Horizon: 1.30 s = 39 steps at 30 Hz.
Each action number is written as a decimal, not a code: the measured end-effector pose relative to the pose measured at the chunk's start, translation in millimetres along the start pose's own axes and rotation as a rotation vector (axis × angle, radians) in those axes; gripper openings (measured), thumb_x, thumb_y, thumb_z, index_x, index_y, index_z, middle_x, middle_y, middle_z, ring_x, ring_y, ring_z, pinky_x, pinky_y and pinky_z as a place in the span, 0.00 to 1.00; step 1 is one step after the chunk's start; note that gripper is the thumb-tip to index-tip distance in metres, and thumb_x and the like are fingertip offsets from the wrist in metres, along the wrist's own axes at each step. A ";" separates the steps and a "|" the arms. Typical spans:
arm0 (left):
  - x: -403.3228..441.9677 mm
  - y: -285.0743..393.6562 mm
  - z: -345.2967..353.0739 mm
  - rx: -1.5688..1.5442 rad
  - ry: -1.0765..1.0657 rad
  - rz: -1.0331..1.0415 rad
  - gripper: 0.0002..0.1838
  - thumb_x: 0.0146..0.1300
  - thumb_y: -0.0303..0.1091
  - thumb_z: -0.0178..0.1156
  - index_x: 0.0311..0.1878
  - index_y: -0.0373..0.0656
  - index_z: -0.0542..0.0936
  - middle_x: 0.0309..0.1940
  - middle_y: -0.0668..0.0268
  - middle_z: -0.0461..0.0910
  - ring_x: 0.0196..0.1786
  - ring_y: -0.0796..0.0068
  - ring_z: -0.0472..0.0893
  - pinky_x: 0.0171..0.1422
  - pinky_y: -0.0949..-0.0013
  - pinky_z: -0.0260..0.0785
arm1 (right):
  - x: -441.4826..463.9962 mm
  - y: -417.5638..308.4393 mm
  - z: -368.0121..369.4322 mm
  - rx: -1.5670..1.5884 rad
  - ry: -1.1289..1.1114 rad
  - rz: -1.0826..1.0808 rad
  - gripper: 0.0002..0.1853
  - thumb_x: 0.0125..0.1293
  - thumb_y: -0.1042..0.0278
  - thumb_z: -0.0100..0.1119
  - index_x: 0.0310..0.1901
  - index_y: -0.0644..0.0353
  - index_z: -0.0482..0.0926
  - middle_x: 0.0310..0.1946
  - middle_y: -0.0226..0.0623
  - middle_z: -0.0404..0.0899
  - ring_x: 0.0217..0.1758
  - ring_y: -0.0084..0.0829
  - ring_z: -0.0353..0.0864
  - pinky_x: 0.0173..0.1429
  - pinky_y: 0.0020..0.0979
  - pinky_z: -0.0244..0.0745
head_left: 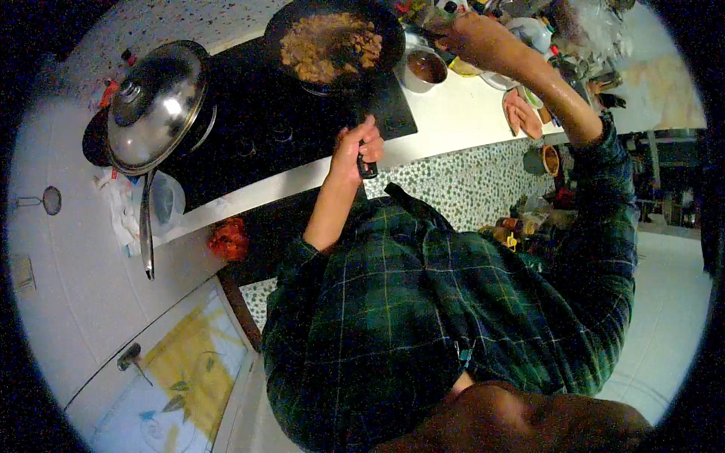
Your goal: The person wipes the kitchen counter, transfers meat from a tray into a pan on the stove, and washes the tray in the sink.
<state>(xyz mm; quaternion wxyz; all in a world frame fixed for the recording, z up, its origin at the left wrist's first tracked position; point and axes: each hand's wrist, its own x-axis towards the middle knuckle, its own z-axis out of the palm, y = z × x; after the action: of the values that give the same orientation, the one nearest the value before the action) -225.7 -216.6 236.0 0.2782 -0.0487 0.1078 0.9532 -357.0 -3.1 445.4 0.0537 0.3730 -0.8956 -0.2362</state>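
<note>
My left hand (358, 151) is wrapped round the black handle of a dark frying pan (393, 45). Browned chopped food (332, 47) lies spread in the pan, which sits at the back right of the black hob (249, 113). Over the counter on the right, my right hand (464, 39) is curled beside a small metal pot (415, 81) with brown liquid in it. A dark piece shows at its fingertips, and I cannot make out what it is.
A wok with a domed metal lid (155, 106) stands on the hob's left, its long handle pointing towards me. A pink cloth or glove (521, 115) lies on the white counter (468, 106). Bottles and other clutter crowd the counter's back right. A red bundle (228, 239) is below the counter edge.
</note>
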 end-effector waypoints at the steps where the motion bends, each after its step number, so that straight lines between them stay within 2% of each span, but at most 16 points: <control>1: 1.4 -0.3 -0.9 -0.004 -0.027 0.001 0.11 0.61 0.33 0.57 0.24 0.48 0.67 0.15 0.76 0.62 0.12 0.87 0.59 0.14 0.80 0.49 | 9.6 3.8 -0.1 -0.007 0.002 -0.009 0.20 0.56 0.64 0.56 0.53 0.49 0.72 0.26 0.43 0.78 0.28 0.43 0.79 0.30 0.39 0.74; 3: 5.2 -5.3 -7.6 -0.019 -0.056 -0.008 0.11 0.61 0.33 0.56 0.24 0.48 0.67 0.15 0.76 0.62 0.12 0.87 0.59 0.14 0.80 0.49 | 31.5 -6.4 -12.2 0.153 -0.102 0.111 0.21 0.55 0.67 0.56 0.53 0.51 0.72 0.25 0.45 0.78 0.25 0.43 0.79 0.29 0.39 0.75; 4: 8.5 -6.1 -13.1 -0.014 -0.073 -0.050 0.12 0.63 0.36 0.54 0.23 0.49 0.66 0.14 0.76 0.61 0.12 0.87 0.58 0.14 0.81 0.49 | 38.7 -7.8 7.2 0.179 0.079 0.026 0.22 0.55 0.69 0.53 0.55 0.51 0.71 0.25 0.47 0.78 0.25 0.43 0.79 0.28 0.39 0.74; 7: 5.0 -3.3 -6.4 0.050 -0.012 -0.062 0.13 0.65 0.39 0.52 0.24 0.49 0.66 0.14 0.77 0.60 0.12 0.88 0.56 0.14 0.82 0.49 | 38.5 -19.3 26.9 0.244 -0.013 -0.025 0.23 0.59 0.69 0.49 0.59 0.47 0.68 0.28 0.48 0.77 0.27 0.45 0.78 0.33 0.41 0.73; 11: 3.1 -3.4 -4.4 -0.070 0.005 -0.039 0.09 0.61 0.32 0.56 0.27 0.48 0.68 0.15 0.76 0.62 0.13 0.87 0.60 0.14 0.80 0.49 | -11.9 -10.3 -70.5 0.298 -0.014 -0.225 0.21 0.62 0.66 0.49 0.58 0.47 0.69 0.31 0.48 0.78 0.29 0.46 0.77 0.37 0.41 0.71; 15: 4.8 -5.2 -11.9 -0.063 -0.067 -0.056 0.09 0.61 0.32 0.56 0.26 0.48 0.68 0.15 0.76 0.61 0.13 0.86 0.59 0.14 0.81 0.49 | -40.1 -49.9 -114.9 0.231 -0.279 -0.078 0.19 0.62 0.68 0.49 0.56 0.48 0.71 0.28 0.47 0.78 0.27 0.47 0.77 0.33 0.42 0.73; 17: 7.4 -5.8 -16.9 -0.095 -0.128 -0.080 0.09 0.61 0.32 0.56 0.26 0.49 0.68 0.15 0.77 0.61 0.13 0.86 0.59 0.14 0.81 0.49 | -28.1 -58.3 -58.7 0.114 -0.225 0.014 0.15 0.58 0.69 0.52 0.49 0.51 0.73 0.27 0.44 0.79 0.29 0.44 0.80 0.31 0.43 0.76; 21: 7.5 -2.7 -14.1 -0.051 -0.085 -0.073 0.10 0.61 0.33 0.56 0.25 0.49 0.68 0.15 0.76 0.61 0.13 0.86 0.59 0.14 0.80 0.49 | -23.3 -3.4 -25.0 0.315 0.077 -0.113 0.17 0.63 0.67 0.47 0.54 0.54 0.70 0.31 0.47 0.78 0.31 0.45 0.78 0.36 0.41 0.73; 23: 6.3 -3.4 -11.9 -0.042 -0.060 -0.071 0.08 0.60 0.34 0.57 0.27 0.49 0.69 0.15 0.76 0.61 0.12 0.86 0.60 0.14 0.80 0.49 | -32.7 51.4 -5.9 -0.008 -0.061 -0.151 0.19 0.61 0.69 0.49 0.55 0.48 0.72 0.37 0.41 0.79 0.35 0.41 0.78 0.44 0.36 0.72; 25: 8.2 -5.3 -11.9 -0.045 -0.050 -0.071 0.08 0.60 0.34 0.58 0.28 0.48 0.69 0.15 0.76 0.62 0.12 0.86 0.60 0.14 0.79 0.49 | -34.8 92.7 11.5 -0.064 -0.143 -0.312 0.22 0.64 0.66 0.44 0.59 0.61 0.66 0.46 0.44 0.74 0.45 0.42 0.74 0.45 0.41 0.70; 29: 4.9 -3.8 -12.9 -0.078 -0.039 -0.091 0.06 0.60 0.33 0.58 0.30 0.48 0.71 0.15 0.76 0.62 0.13 0.86 0.60 0.14 0.80 0.49 | 7.2 109.0 56.2 -0.285 -0.384 -0.654 0.20 0.64 0.66 0.44 0.58 0.62 0.68 0.50 0.43 0.73 0.52 0.42 0.71 0.54 0.42 0.66; 33: 2.0 -3.2 -2.1 -0.030 -0.012 -0.039 0.05 0.59 0.32 0.58 0.31 0.48 0.71 0.16 0.76 0.62 0.13 0.87 0.60 0.14 0.80 0.49 | 42.4 62.9 65.5 1.159 -0.464 0.286 0.19 0.64 0.63 0.48 0.54 0.61 0.72 0.49 0.43 0.74 0.51 0.39 0.73 0.53 0.40 0.67; 34: 2.4 -3.3 -2.8 -0.004 -0.022 -0.020 0.05 0.60 0.33 0.58 0.32 0.49 0.71 0.16 0.76 0.62 0.13 0.87 0.60 0.14 0.81 0.50 | 48.7 51.7 55.0 1.157 -0.464 0.281 0.19 0.64 0.63 0.48 0.54 0.61 0.72 0.49 0.43 0.74 0.51 0.39 0.73 0.53 0.40 0.67; 37: 6.8 -4.8 -13.2 -0.061 -0.064 -0.072 0.06 0.59 0.33 0.58 0.32 0.50 0.71 0.16 0.76 0.62 0.13 0.87 0.60 0.14 0.81 0.49 | 51.0 4.5 -17.3 0.611 -0.302 0.166 0.19 0.64 0.60 0.50 0.56 0.53 0.72 0.36 0.42 0.80 0.34 0.35 0.78 0.39 0.34 0.72; 38: 7.1 -4.2 -13.0 -0.061 -0.059 -0.074 0.06 0.59 0.33 0.58 0.32 0.50 0.71 0.16 0.76 0.62 0.13 0.87 0.60 0.14 0.81 0.49 | 55.1 21.8 34.8 0.535 0.347 -0.369 0.20 0.64 0.59 0.50 0.57 0.50 0.72 0.26 0.41 0.78 0.23 0.34 0.74 0.27 0.34 0.68; 39: 6.2 -4.5 -12.1 -0.049 -0.042 -0.071 0.06 0.59 0.33 0.58 0.32 0.50 0.71 0.16 0.76 0.62 0.13 0.87 0.60 0.14 0.81 0.49 | 46.6 7.5 5.7 0.544 0.344 -0.364 0.20 0.64 0.59 0.50 0.57 0.50 0.72 0.26 0.41 0.78 0.23 0.34 0.74 0.27 0.34 0.68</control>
<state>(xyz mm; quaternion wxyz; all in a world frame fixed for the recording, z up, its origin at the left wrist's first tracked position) -228.1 -212.5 222.5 0.3128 -0.0391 0.0766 0.9459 -396.7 -28.7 440.1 0.0594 0.5610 -0.8226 0.0709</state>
